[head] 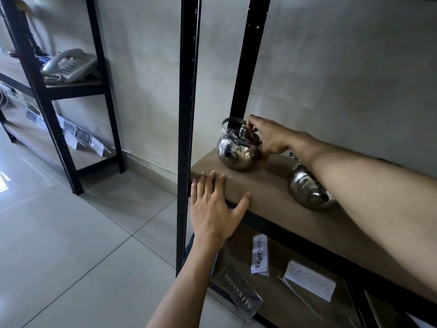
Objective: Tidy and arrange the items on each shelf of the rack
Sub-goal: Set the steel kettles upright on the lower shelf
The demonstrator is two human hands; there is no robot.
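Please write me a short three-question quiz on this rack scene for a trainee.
1. True or false: the left hand lies flat on the front edge of the shelf.
2. Which does the right hand touch? A) the rear teapot B) the front teapot C) the phone
3. Fill in: the paper labels lie on the shelf ____ the teapots.

Key: 1 true; 2 A, its fingers are at the lid knob; 3 below.
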